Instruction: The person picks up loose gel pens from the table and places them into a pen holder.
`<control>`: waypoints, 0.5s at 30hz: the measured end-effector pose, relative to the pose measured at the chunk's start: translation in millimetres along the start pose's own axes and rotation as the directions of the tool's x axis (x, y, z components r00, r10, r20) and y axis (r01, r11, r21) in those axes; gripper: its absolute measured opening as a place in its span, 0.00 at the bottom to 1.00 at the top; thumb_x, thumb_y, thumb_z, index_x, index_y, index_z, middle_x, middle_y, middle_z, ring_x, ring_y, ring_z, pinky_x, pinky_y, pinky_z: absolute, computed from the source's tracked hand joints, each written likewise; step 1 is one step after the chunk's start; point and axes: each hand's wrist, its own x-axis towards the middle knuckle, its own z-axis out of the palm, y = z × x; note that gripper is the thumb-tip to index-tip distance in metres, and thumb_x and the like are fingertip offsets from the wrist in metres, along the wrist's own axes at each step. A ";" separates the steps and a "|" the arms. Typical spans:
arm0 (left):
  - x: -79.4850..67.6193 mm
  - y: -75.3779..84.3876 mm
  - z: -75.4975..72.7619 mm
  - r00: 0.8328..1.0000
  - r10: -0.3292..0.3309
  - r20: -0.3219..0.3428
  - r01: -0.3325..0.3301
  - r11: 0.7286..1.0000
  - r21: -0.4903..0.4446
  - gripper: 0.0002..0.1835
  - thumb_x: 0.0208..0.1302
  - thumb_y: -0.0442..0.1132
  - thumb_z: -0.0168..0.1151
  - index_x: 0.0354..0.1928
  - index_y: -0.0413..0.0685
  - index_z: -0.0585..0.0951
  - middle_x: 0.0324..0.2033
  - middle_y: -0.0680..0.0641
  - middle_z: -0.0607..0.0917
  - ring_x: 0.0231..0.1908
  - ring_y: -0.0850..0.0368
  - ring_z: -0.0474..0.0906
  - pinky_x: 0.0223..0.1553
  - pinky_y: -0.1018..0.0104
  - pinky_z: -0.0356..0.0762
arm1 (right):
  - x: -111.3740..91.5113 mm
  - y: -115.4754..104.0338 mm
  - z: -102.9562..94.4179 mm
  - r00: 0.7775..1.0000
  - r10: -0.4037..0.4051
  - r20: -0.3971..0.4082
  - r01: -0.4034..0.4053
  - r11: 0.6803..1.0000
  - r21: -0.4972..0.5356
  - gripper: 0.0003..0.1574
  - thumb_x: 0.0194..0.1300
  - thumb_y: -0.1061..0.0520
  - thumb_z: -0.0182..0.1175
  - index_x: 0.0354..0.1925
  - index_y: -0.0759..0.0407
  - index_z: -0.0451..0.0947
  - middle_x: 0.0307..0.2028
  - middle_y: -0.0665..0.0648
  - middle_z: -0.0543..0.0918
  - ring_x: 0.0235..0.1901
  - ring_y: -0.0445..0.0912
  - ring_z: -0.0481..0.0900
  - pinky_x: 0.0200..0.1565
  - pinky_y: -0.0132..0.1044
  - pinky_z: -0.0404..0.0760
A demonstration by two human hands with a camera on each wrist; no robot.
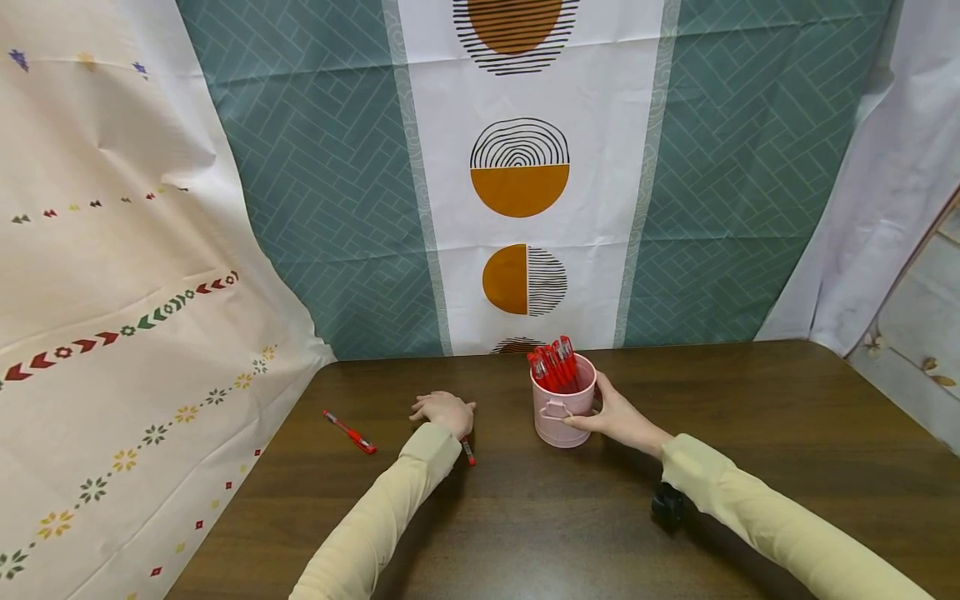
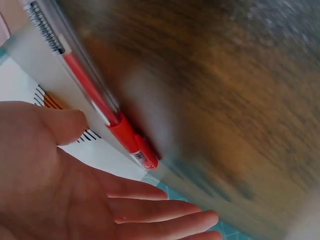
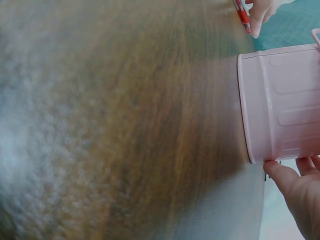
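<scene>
A pink pail-shaped pen holder (image 1: pixel 558 421) stands upright on the table with several red pens (image 1: pixel 555 367) in it. My right hand (image 1: pixel 617 414) grips its right side, thumb near the small handle at the front and fingers toward the back. In the right wrist view the right hand (image 3: pixel 300 192) touches the wall of the pen holder (image 3: pixel 285 100). Left of it, my left hand (image 1: pixel 444 412) hovers over a red pen (image 1: pixel 468 451), partly hidden beneath. The left wrist view has this clear-barrelled pen (image 2: pixel 95 95) lying beside the left hand (image 2: pixel 65 185), its fingers extended.
Another red pen (image 1: pixel 349 432) lies on the wooden table (image 1: pixel 555 525), left of my left hand. A black object (image 1: pixel 667 506) shows beneath the right forearm. Patterned cloth (image 1: pixel 517 192) hangs behind the table, and a cream cloth (image 1: pixel 135 317) drapes along its left side.
</scene>
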 end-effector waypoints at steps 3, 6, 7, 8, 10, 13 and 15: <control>2.7 1.0 3.4 1.000 0.009 0.013 -0.009 1.000 -0.005 0.34 0.66 0.54 0.45 0.57 0.24 0.65 0.53 0.23 0.64 0.50 0.29 0.65 0.44 0.44 0.69 | 0.1 -0.4 0.2 1.000 0.002 -0.003 -0.002 1.000 0.003 0.62 0.46 0.46 0.70 0.67 0.56 0.42 0.63 0.62 0.55 0.61 0.58 0.53 0.53 0.54 0.62; 4.8 1.1 6.3 0.999 0.035 0.021 -0.035 0.999 -0.037 0.25 0.67 0.44 0.46 0.55 0.28 0.70 0.52 0.22 0.65 0.50 0.28 0.65 0.41 0.48 0.71 | 0.1 0.2 0.2 1.000 -0.003 -0.004 0.003 1.000 0.010 0.62 0.46 0.46 0.70 0.67 0.56 0.42 0.63 0.62 0.54 0.62 0.58 0.53 0.53 0.54 0.62; 5.1 1.0 7.3 0.998 0.055 0.021 -0.054 0.998 -0.038 0.22 0.66 0.41 0.46 0.54 0.29 0.71 0.51 0.22 0.66 0.50 0.29 0.65 0.40 0.49 0.71 | 0.0 0.4 0.2 1.000 -0.004 -0.002 0.004 1.000 0.013 0.62 0.46 0.47 0.70 0.67 0.55 0.42 0.63 0.62 0.54 0.62 0.58 0.53 0.53 0.53 0.62; 5.2 0.9 8.0 0.997 0.077 0.018 -0.076 0.996 -0.035 0.20 0.65 0.38 0.46 0.53 0.29 0.73 0.50 0.22 0.67 0.50 0.29 0.65 0.40 0.49 0.71 | -0.1 0.5 0.3 1.000 -0.005 0.000 0.005 1.000 0.014 0.62 0.46 0.47 0.70 0.67 0.55 0.42 0.63 0.62 0.54 0.62 0.59 0.53 0.53 0.53 0.63; 4.6 0.7 9.2 0.993 0.121 0.004 -0.121 0.992 -0.033 0.19 0.64 0.36 0.46 0.52 0.30 0.74 0.48 0.23 0.69 0.50 0.29 0.66 0.40 0.49 0.71 | -0.5 0.5 0.6 1.000 -0.003 0.002 0.003 1.000 0.016 0.62 0.46 0.47 0.70 0.67 0.55 0.42 0.63 0.62 0.55 0.61 0.59 0.54 0.52 0.53 0.63; 2.7 0.3 9.4 0.982 0.188 -0.030 -0.188 0.982 0.000 0.17 0.64 0.33 0.46 0.49 0.30 0.75 0.46 0.24 0.72 0.49 0.30 0.68 0.41 0.49 0.72 | -0.7 1.1 0.8 1.000 -0.006 0.007 0.006 1.000 0.019 0.61 0.47 0.47 0.70 0.67 0.56 0.41 0.63 0.62 0.54 0.61 0.59 0.53 0.52 0.53 0.64; 1.3 0.0 8.7 0.973 0.225 -0.051 -0.224 0.974 0.021 0.15 0.64 0.32 0.47 0.48 0.31 0.77 0.46 0.27 0.74 0.48 0.30 0.69 0.40 0.48 0.73 | -0.7 1.1 0.6 1.000 -0.006 0.004 0.006 1.000 0.019 0.61 0.47 0.47 0.70 0.67 0.56 0.41 0.63 0.62 0.54 0.61 0.59 0.53 0.52 0.53 0.64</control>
